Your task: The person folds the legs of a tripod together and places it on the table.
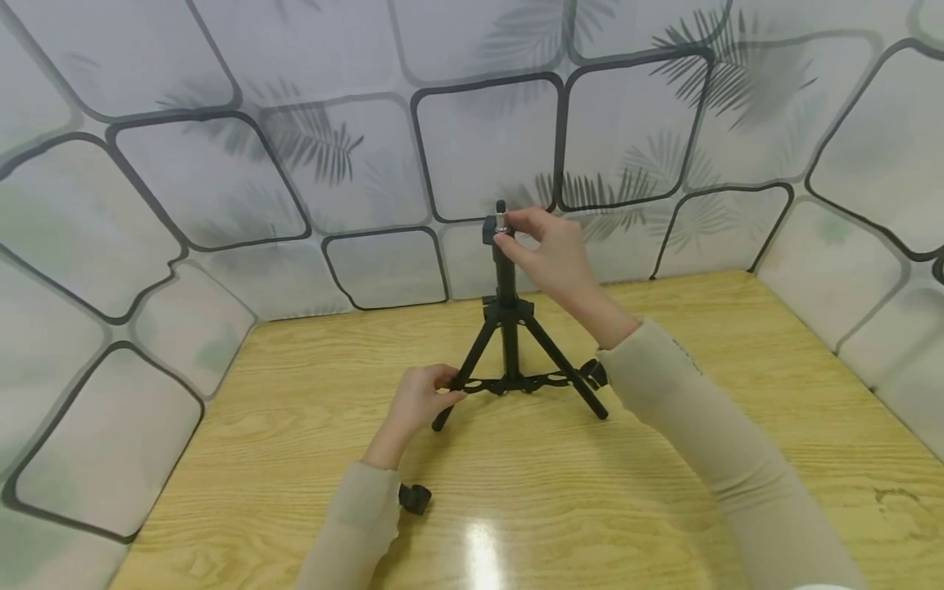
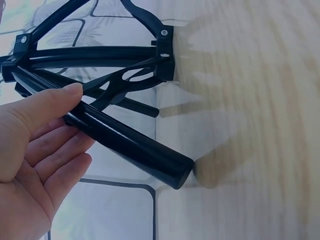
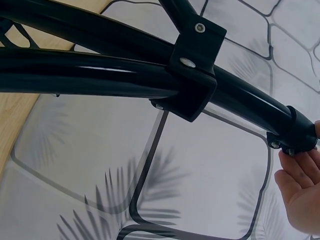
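Observation:
A black tripod (image 1: 506,283) stands upright on the wooden table with its legs spread. My left hand (image 1: 416,400) holds one leg low down, near its foot. In the left wrist view, thumb and fingers lie on either side of that black leg (image 2: 135,142), whose end points to the tabletop. Up at the top, my right hand (image 1: 555,256) pinches the silver, black-tipped post (image 1: 501,217) between thumb and fingers. The right wrist view shows the fingers (image 3: 300,172) against the column's top collar (image 3: 299,131); the post itself is out of that view.
The wood-grain table (image 1: 295,459) is bordered at the back and sides by pale panels (image 1: 487,147) with dark outlines and leaf prints. The tripod stands near the back panel. Small black pieces show beside the left cuff (image 1: 415,499) and the right cuff (image 1: 593,374).

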Demonstrator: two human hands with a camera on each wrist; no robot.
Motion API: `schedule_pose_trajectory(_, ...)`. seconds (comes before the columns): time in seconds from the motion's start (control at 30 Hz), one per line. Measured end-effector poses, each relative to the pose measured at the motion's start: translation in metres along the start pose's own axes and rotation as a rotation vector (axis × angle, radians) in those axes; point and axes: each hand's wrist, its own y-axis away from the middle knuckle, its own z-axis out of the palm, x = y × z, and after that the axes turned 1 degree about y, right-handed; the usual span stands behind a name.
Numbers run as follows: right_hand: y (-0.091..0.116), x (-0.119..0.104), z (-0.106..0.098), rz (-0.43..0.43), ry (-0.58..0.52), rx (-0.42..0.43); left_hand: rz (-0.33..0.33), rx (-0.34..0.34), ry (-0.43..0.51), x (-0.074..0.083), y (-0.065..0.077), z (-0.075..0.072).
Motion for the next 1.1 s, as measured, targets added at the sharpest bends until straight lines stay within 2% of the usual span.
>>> schedule_pose_trajectory(0.17,0.0007,-0.0016,-0.001,0.005,-0.027,0.004,0.009,0.002,-0.009,0.0018,-0.0026,0.0003)
schedule_pose_trajectory(0.77,0.0033,-0.0018,-0.0013,-0.043,0.028,0.004,0.022,0.001,0.011,0.0056,-0.0039,-0.0002)
schedule_pose_trajectory(1.1,0.0036,-0.0022,-0.0009,-0.052,0.039,0.006,0.025,0.028,0.012,0.0092,-0.0048,0.0007)
